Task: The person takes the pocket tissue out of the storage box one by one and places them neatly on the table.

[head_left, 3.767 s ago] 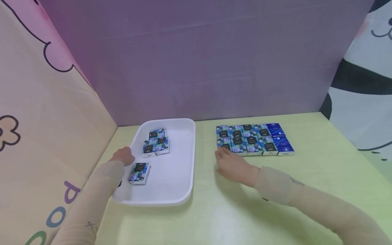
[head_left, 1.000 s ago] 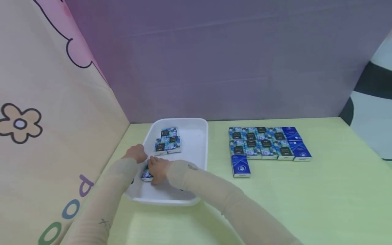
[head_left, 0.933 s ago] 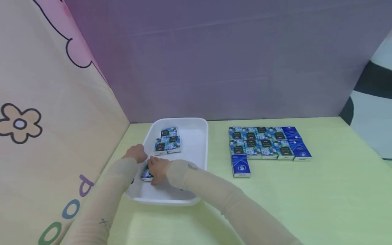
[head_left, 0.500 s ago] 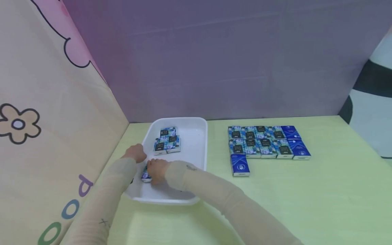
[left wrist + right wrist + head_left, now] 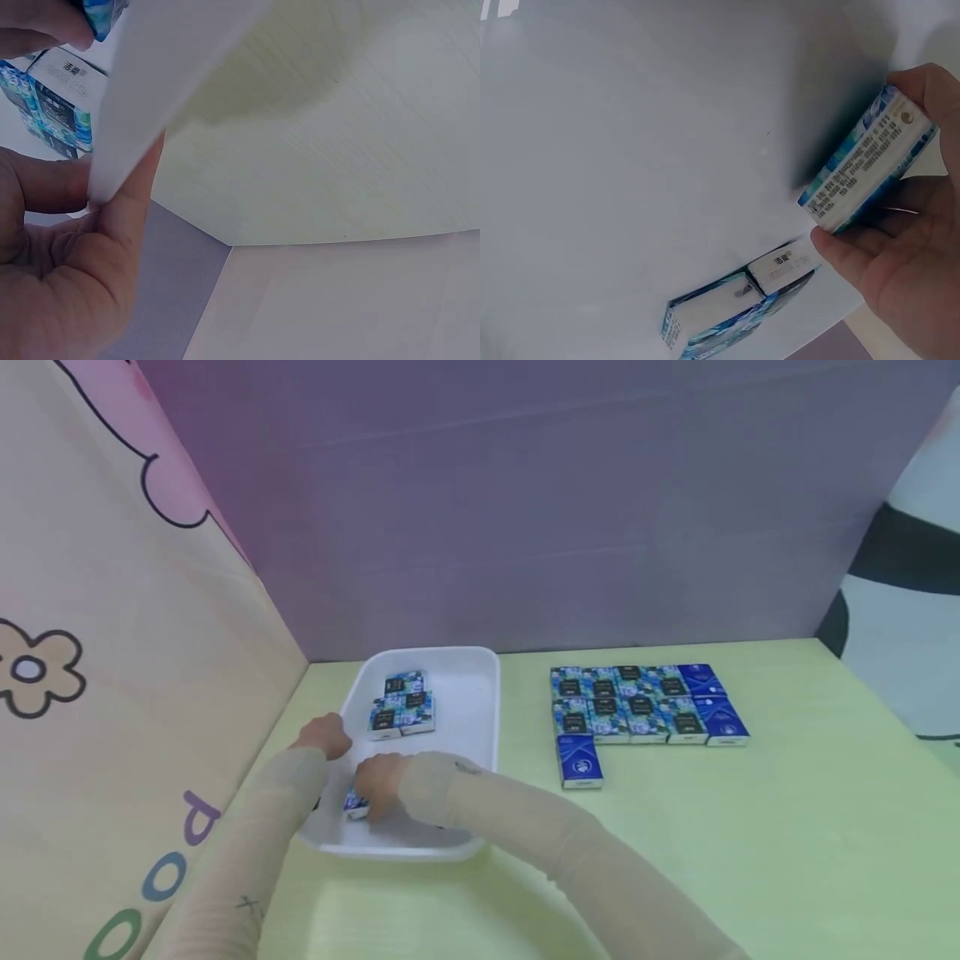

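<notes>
My left hand (image 5: pixel 322 735) pinches the left rim of the white plastic tray (image 5: pixel 492 718); in the left wrist view, thumb and fingers lie on either side of the tray wall (image 5: pixel 142 90). Inside the tray's near left part, my right hand (image 5: pixel 381 783) grips a small floral-print carton (image 5: pixel 866 161), partly hidden by the hand in the head view. The right wrist view shows this carton between thumb and fingers, tilted, its printed white side facing the camera. Several more floral cartons (image 5: pixel 401 714) lie together in the far left part of the tray.
Right of the tray, two rows of floral cartons (image 5: pixel 607 710) with plain blue cartons (image 5: pixel 723 720) at their right end lie on the light green table (image 5: pixel 675 843). One blue carton (image 5: pixel 580 762) lies before the rows' left end. A purple cloth wall (image 5: pixel 525 527) stands behind.
My right hand has moved from the carton rows into the tray and curled its fingers round a carton, which is now tilted. A blue carton now lies before the rows. My left hand stays on the rim.
</notes>
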Tool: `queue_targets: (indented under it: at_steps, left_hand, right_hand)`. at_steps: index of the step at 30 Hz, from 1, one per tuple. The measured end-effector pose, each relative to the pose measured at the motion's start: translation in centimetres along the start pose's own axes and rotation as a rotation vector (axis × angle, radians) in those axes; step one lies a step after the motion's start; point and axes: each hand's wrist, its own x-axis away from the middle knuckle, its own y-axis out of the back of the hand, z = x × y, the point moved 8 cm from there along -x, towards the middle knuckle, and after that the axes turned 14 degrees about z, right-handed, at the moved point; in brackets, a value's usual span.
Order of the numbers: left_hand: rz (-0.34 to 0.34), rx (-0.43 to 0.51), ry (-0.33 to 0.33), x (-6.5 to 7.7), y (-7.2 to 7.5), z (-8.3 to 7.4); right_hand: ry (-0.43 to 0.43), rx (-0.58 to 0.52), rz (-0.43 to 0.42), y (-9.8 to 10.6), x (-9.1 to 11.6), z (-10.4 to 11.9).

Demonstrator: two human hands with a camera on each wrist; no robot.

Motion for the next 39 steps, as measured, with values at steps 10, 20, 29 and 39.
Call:
queue_targets:
  at_steps: [10, 20, 29, 39]
  left_hand:
    - [-0.014, 0.012, -0.031, 0.7, 0.1, -0.3]
    - [-0.015, 0.001, -0.036, 0.3, 0.2, -0.1]
    - [-0.032, -0.053, -0.066, 0.2, 0.3, -0.2]
    - [-0.010, -0.041, -0.044, -0.2, 0.1, 0.0]
  right_hand:
    - [0.003, -0.004, 0.082, -0.3, 2.3, 0.7]
    - [-0.005, -0.003, 0.060, 0.4, 4.4, 0.5]
    - [0.023, 0.076, -0.002, 0.9, 5.9, -0.5]
    - [-0.008, 0.058, -0.045, 1.5, 8.6, -2.5]
